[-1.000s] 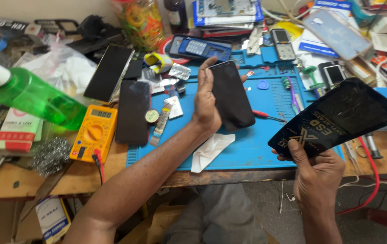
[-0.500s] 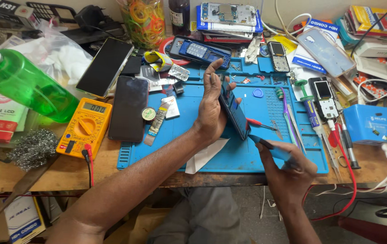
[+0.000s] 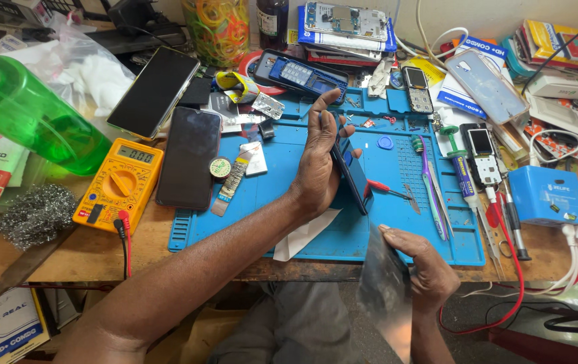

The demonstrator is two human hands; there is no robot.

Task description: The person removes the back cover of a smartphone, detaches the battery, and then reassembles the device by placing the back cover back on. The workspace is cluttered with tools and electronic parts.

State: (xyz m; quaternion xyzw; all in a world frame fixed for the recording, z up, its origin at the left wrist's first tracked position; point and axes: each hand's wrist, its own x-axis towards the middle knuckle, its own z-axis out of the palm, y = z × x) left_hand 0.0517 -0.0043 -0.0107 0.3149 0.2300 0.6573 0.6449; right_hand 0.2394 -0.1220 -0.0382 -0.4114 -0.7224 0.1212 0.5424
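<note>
Inspecting from largest to smallest, we noted first the wooden tabletop (image 3: 66,253), crowded with repair clutter, and on it the blue work mat (image 3: 289,202), which carried most of the small parts. At the far left a green bottle (image 3: 33,125) lay tilted, with a yellow multimeter (image 3: 119,183) near it and two dark phones, one (image 3: 189,156) lying flat on the mat's left edge and one (image 3: 154,91) further back. A blue box (image 3: 549,197) sat to the right of the mat.

We found the left hand (image 3: 319,165) raised over the middle of the mat, closed around a dark phone (image 3: 351,176) held on edge; its long axis ran from the far side towards us, the face turned rightward. The right hand (image 3: 420,266) was lower, at the near edge of the tabletop, pinching a thin, glossy film sheet (image 3: 387,296) that hung downward and appeared blurred. The phone lay up and to the left of the right hand, near but apart from it; the left hand alone touched it. A red-handled tool (image 3: 387,190) rested on the mat just beside the phone.
</note>
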